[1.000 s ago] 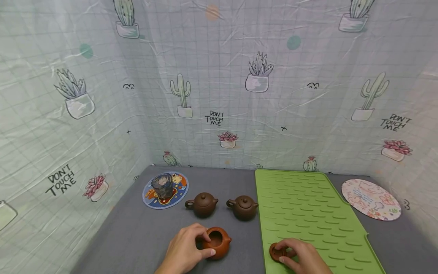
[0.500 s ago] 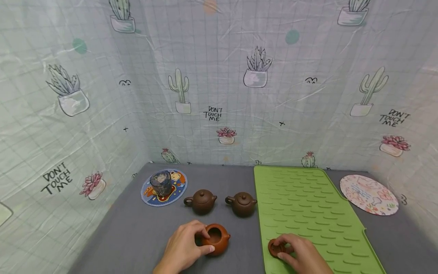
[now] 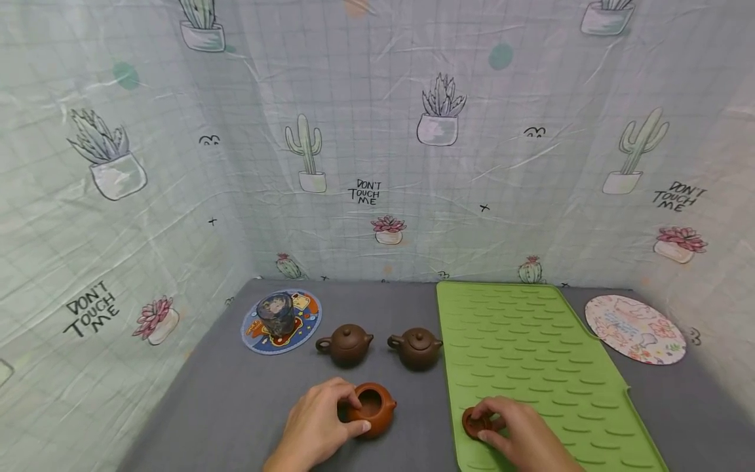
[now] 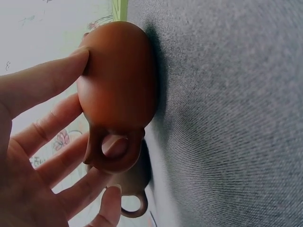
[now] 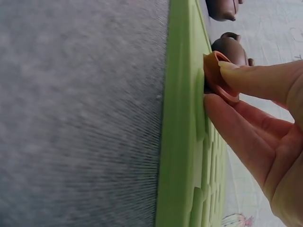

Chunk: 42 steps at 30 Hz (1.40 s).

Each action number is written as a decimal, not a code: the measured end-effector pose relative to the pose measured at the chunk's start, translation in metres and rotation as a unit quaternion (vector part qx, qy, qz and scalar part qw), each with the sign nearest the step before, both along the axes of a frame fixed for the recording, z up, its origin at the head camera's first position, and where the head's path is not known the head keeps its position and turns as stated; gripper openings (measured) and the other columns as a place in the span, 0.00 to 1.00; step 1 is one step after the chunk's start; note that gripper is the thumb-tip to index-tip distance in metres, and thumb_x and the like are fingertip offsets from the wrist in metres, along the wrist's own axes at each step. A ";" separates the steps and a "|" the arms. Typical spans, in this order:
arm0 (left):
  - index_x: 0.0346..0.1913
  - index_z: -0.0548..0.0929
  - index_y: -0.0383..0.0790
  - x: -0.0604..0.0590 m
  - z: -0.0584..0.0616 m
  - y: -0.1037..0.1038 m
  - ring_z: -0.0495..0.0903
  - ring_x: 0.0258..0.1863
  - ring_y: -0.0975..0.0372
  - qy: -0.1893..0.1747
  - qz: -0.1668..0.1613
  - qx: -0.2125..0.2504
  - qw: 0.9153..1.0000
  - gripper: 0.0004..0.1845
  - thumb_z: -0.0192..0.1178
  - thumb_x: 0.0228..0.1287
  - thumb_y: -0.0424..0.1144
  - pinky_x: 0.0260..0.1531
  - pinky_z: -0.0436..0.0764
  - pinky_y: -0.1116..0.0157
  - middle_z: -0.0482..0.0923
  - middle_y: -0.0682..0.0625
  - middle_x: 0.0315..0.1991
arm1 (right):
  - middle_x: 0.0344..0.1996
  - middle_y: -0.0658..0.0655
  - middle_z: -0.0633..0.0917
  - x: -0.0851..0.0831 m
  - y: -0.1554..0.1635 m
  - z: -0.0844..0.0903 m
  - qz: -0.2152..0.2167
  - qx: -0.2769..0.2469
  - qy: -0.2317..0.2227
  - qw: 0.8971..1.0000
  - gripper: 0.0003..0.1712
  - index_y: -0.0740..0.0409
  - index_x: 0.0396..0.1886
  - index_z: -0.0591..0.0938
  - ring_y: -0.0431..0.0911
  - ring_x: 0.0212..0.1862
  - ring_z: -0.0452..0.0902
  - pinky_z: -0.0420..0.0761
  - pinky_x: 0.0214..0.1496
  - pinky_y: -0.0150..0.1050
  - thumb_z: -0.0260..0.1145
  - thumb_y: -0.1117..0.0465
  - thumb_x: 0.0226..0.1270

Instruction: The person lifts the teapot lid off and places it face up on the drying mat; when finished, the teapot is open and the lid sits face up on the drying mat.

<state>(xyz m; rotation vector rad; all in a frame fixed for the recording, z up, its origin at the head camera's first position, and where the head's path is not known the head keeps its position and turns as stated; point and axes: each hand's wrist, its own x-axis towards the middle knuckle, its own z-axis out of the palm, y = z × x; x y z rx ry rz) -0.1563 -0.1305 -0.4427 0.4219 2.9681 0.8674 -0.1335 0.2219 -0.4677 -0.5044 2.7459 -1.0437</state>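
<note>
An orange-brown clay teapot (image 3: 371,409) (image 4: 118,94) stands lidless on the grey cloth near the front. My left hand (image 3: 321,419) grips it, thumb on its side and fingers by the handle (image 4: 111,151). Its lid (image 3: 474,423) (image 5: 218,75) lies on the near left corner of the green ridged mat (image 3: 531,367) (image 5: 182,118). My right hand (image 3: 519,436) pinches the lid between thumb and fingers (image 5: 258,78).
Two dark brown lidded teapots (image 3: 346,343) (image 3: 416,347) stand behind the orange one. A glass cup (image 3: 276,314) sits on a round printed coaster (image 3: 307,309) at back left. A round floral coaster (image 3: 634,328) lies at back right. Plastic sheeting (image 3: 377,131) walls the table.
The view has tilted slightly. Both hands keep their holds; the right hand's fingers have curled a little further over the lid on the mat.
</note>
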 end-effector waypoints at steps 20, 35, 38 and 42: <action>0.30 0.83 0.60 -0.001 0.006 0.000 0.79 0.37 0.66 0.027 -0.028 -0.020 0.999 0.15 0.81 0.45 0.53 0.34 0.75 0.63 0.83 0.64 0.41 | 0.39 0.52 0.87 -0.002 0.000 0.017 -0.002 -0.004 -0.023 1.000 0.15 0.53 0.41 0.80 0.38 0.34 0.88 0.83 0.35 0.28 0.77 0.60 0.59; 0.34 0.85 0.58 -0.007 0.030 0.002 0.75 0.36 0.67 0.012 -0.046 -0.019 0.999 0.15 0.78 0.49 0.57 0.31 0.71 0.65 0.81 0.64 0.39 | 0.44 0.52 0.88 -0.001 0.003 0.032 -0.048 0.064 0.010 0.997 0.18 0.48 0.43 0.80 0.39 0.34 0.88 0.81 0.34 0.30 0.78 0.53 0.57; 0.34 0.85 0.58 -0.008 0.034 0.004 0.74 0.35 0.68 0.011 -0.048 -0.020 0.999 0.15 0.78 0.49 0.57 0.31 0.71 0.64 0.81 0.63 0.39 | 0.45 0.51 0.89 -0.003 0.002 0.037 -0.061 0.084 0.018 0.994 0.17 0.47 0.42 0.81 0.38 0.33 0.87 0.81 0.34 0.31 0.79 0.52 0.57; 0.34 0.85 0.57 -0.009 0.037 0.006 0.73 0.34 0.69 0.018 -0.047 -0.019 0.999 0.15 0.78 0.49 0.56 0.30 0.70 0.65 0.83 0.63 0.41 | 0.44 0.49 0.90 -0.006 0.001 0.044 -0.071 0.108 0.022 0.991 0.17 0.45 0.43 0.82 0.37 0.33 0.87 0.81 0.33 0.32 0.79 0.50 0.57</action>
